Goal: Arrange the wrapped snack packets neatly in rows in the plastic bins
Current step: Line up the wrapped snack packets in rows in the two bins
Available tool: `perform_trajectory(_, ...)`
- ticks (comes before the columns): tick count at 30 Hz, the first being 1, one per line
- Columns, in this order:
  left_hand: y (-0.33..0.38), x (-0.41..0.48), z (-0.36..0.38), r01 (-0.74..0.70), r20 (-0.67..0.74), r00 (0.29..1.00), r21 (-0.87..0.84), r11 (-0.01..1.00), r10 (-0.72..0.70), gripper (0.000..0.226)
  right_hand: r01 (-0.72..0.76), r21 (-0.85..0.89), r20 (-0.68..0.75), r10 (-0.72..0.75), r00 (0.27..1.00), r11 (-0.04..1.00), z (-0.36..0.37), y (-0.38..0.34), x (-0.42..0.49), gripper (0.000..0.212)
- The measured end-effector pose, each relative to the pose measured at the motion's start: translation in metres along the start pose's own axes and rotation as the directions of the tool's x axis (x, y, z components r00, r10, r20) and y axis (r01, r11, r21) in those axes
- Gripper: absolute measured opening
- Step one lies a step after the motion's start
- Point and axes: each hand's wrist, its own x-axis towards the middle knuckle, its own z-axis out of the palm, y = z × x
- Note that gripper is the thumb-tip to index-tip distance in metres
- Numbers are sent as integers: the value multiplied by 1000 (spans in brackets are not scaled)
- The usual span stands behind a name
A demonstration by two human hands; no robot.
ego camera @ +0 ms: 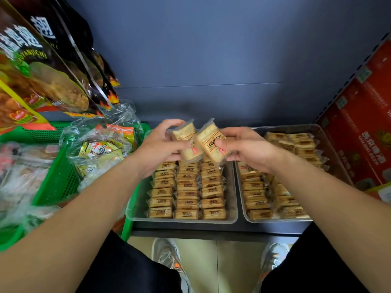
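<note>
1. A dark shelf point(211, 231) backed by a blue-grey panel point(211, 49) carries two clear plastic bins side by side. The left bin point(182, 221) is in the middle of the view and the right bin point(275, 220) is at its three o'clock, their rims just beside each other.
2. In the left bin, wrapped snack packets point(186, 187) stand in three tidy rows. The packets in the right bin point(256, 195) lie less evenly, several of them leaning.
3. At nine o'clock of the left bin, a green basket point(57, 180) is heaped with clear bags point(99, 153) of green-and-yellow packets. Dark snack bags point(42, 66) hang at eleven o'clock. A red carton point(364, 132) stands just beside the right bin, at its two o'clock.
4. The left grip point(158, 144) is closed, fingers and thumb curled round one pale packet point(183, 132), held in the air over the far end of the left bin.
5. The right grip point(247, 149) is closed too and pinches a second packet point(208, 142), with the thumb on its printed face and the fingers behind. The two raised packets overlap at their edges, the right one in front.
6. At six o'clock, below the shelf edge, two grey shoes point(167, 254) stand on a pale floor point(215, 267).
</note>
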Motion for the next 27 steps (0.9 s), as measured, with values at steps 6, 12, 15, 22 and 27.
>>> perform_trajectory(6,-1,7,3,42,50,998,-170,985,-33,40,53,1,-45,-52,998,999,8,4,15,41)
perform_trajectory(12,-3,7,0,31,95,995,-174,984,-14,34,28,-140,-55,-36,998,990,12,8,22,39)
perform_trajectory(15,-7,5,2,15,141,990,-92,996,-2,61,39,-105,-27,-42,999,994,13,7,22,52)
perform_trajectory(22,-9,8,1,0,155,988,-179,984,28,61,-44,-26,81,46,996,999,18,3,26,74)
perform_trajectory(27,-7,11,-6,-43,144,988,-116,992,60,61,-32,-71,80,38,996,997,14,-4,29,54)
